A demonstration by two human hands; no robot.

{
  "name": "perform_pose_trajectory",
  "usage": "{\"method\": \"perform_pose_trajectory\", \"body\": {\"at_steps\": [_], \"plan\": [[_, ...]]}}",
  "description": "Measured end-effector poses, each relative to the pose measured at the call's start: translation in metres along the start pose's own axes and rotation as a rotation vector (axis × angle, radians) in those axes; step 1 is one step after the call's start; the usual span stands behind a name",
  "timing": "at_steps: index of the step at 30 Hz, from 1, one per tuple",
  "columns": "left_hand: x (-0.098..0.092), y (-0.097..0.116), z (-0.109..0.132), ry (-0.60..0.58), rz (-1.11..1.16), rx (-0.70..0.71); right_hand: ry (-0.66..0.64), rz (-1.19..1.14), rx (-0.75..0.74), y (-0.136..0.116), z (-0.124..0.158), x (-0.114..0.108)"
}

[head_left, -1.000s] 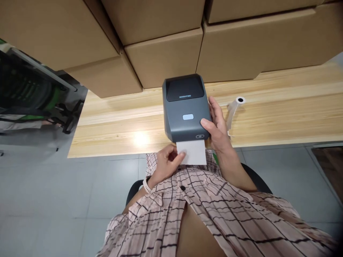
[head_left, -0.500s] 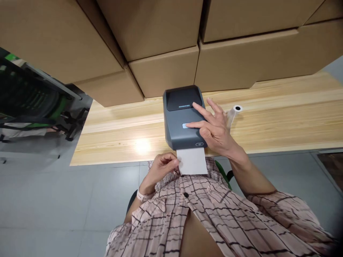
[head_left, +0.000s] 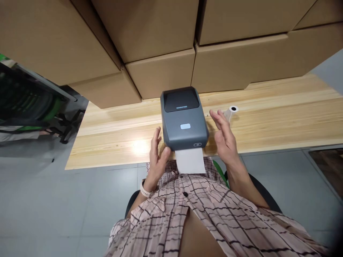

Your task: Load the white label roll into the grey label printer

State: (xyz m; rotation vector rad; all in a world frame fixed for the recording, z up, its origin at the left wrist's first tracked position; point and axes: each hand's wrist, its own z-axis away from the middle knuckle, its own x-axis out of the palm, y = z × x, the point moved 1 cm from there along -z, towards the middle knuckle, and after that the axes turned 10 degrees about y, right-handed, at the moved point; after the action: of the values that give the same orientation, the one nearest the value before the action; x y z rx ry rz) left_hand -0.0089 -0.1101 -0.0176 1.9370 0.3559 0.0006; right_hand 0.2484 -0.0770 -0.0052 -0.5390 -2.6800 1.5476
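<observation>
- The printer (head_left: 184, 119), grey with a dark lid and a pale button on top, sits at the near edge of the wooden table (head_left: 281, 117).
- A white label (head_left: 190, 161) sticks out of its front slot, hanging past the table edge.
- The left hand (head_left: 157, 157) is open, fingers spread, thumb touching the printer's lower left corner; it holds nothing.
- The right hand (head_left: 225, 137) is open just beside the printer's right side, clear of it, holding nothing.
- A small roll core (head_left: 230, 111) lies on the table behind the right hand.
- Cardboard boxes (head_left: 160, 53) are stacked behind the printer.
</observation>
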Motion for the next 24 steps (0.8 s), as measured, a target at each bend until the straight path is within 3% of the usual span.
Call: {"method": "perform_pose_trajectory", "body": {"at_steps": [4,11,14,18,21,24], "plan": [[0.01,-0.009,0.007,-0.099,0.002,-0.002,-0.053,-0.002,0.126,0.014,0.025,0.006],[0.008,-0.003,-0.004,-0.007,-0.082,0.129,-0.084,0.07,0.079,0.007,0.021,0.001],[0.002,0.005,-0.037,0.036,-0.035,0.249,-0.057,0.086,-0.013,-0.007,-0.007,-0.001],[0.0,0.001,-0.105,0.112,0.068,0.315,-0.03,0.094,-0.236,-0.027,-0.066,0.011],[0.006,-0.023,-0.144,0.158,0.098,0.219,0.009,0.159,-0.308,-0.036,-0.111,0.028],[0.013,-0.054,-0.157,0.049,0.111,0.013,0.042,0.19,-0.297,-0.034,-0.15,0.044]]}}
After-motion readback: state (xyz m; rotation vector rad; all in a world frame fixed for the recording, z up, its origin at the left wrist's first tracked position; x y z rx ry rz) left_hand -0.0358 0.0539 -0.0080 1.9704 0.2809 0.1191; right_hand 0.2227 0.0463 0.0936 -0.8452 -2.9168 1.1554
